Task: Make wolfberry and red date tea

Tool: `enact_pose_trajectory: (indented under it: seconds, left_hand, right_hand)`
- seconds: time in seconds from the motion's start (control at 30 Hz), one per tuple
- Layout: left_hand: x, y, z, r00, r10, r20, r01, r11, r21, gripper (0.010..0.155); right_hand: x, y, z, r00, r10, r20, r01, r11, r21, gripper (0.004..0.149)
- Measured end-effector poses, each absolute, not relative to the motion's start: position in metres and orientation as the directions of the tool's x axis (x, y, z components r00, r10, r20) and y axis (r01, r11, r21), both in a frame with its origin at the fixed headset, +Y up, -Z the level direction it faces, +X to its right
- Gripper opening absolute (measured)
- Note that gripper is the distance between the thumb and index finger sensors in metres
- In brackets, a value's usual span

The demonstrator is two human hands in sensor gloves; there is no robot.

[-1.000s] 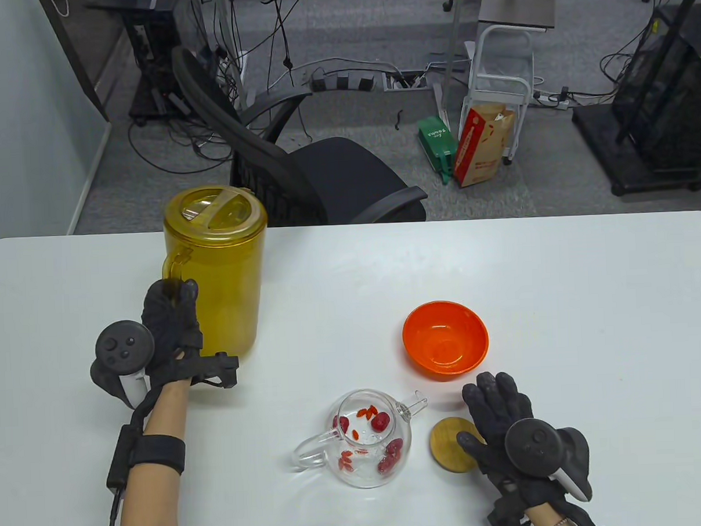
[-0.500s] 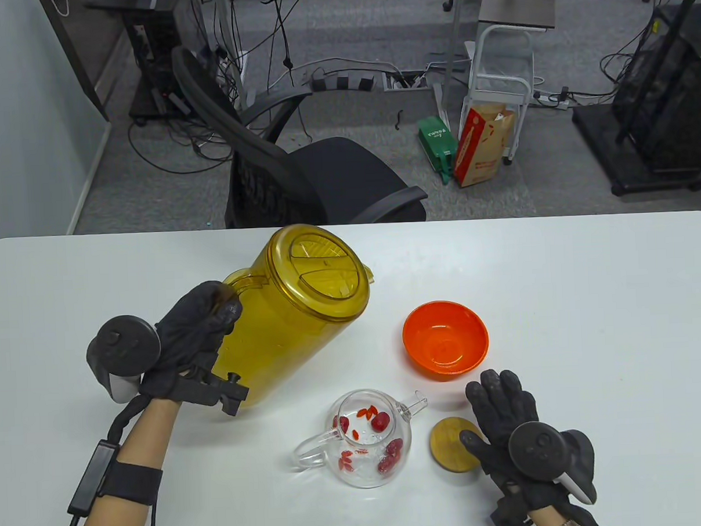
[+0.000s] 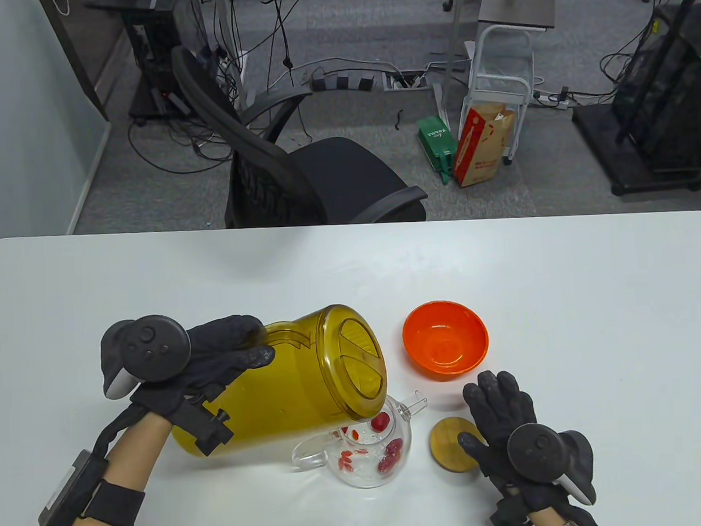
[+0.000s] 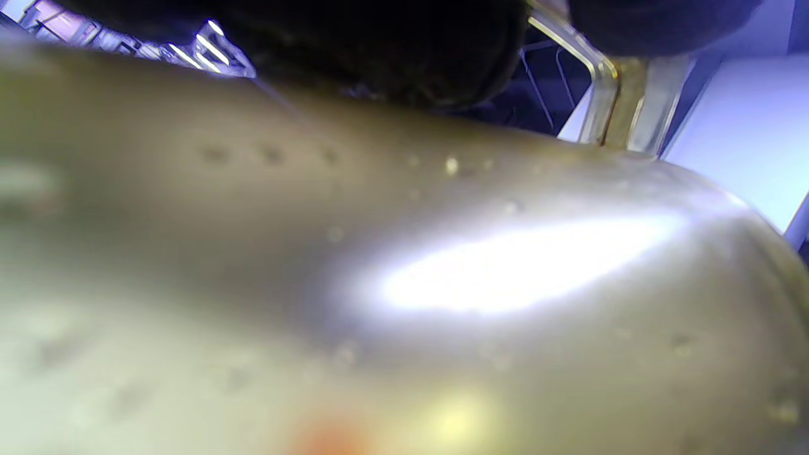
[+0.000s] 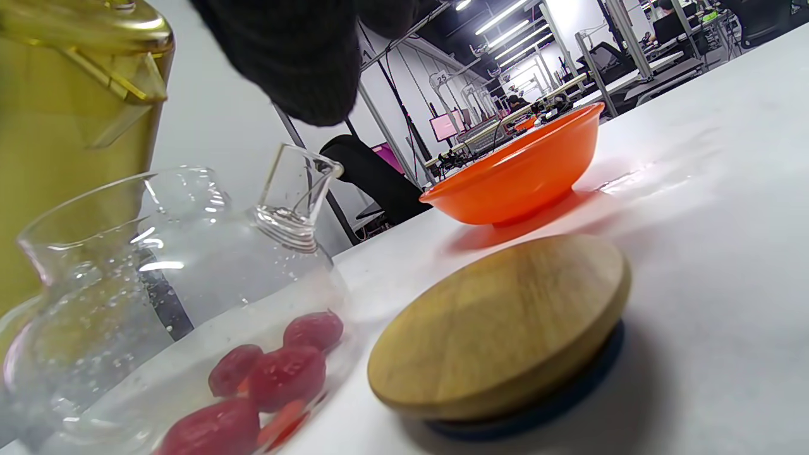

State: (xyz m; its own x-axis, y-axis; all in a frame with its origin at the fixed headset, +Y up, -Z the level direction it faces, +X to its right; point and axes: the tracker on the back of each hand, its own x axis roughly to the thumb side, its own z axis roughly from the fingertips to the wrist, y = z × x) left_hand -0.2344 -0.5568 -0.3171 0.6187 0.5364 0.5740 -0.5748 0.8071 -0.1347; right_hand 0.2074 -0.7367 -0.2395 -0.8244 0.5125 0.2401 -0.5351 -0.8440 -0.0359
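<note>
My left hand (image 3: 215, 353) grips the handle of a yellow translucent pitcher (image 3: 286, 388) and holds it tipped far over, its lidded mouth above the open glass teapot (image 3: 373, 448). The teapot holds red dates (image 3: 391, 453) and wolfberries (image 3: 344, 462). The pitcher's wall fills the left wrist view (image 4: 404, 284). My right hand (image 3: 503, 425) lies flat on the table, fingers spread, its thumb on the edge of the round wooden teapot lid (image 3: 451, 444). The right wrist view shows the teapot (image 5: 189, 303), the lid (image 5: 499, 328) and the pitcher's spout (image 5: 120, 88).
An empty orange bowl (image 3: 445, 338) stands just behind the teapot and lid, also in the right wrist view (image 5: 518, 170). A black office chair (image 3: 300, 172) stands beyond the table's far edge (image 3: 349, 226).
My left hand lifted the pitcher from the back left, carried it toward the teapot and tipped it from upright to nearly on its side. My right hand has stayed by the lid.
</note>
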Motion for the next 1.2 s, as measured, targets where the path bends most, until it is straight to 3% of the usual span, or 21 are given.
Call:
enact_pose_trajectory:
  seconds: [0.5, 1.2]
  left_hand:
    - [-0.211, -0.545, -0.317, 0.696, 0.439, 0.569, -0.403, 0.894, -0.197, 0.059]
    - [-0.200, -0.536, -0.308, 0.752, 0.358, 0.553, -0.316, 0.933, -0.174, 0.059]
  right_hand:
    - [0.205, -0.735, -0.238, -0.822, 0.512, 0.248, -0.534, -0.845, -0.025, 0.076]
    - [0.203, -0.735, -0.237, -0.821, 0.511, 0.254, -0.533, -0.846, -0.019, 0.076]
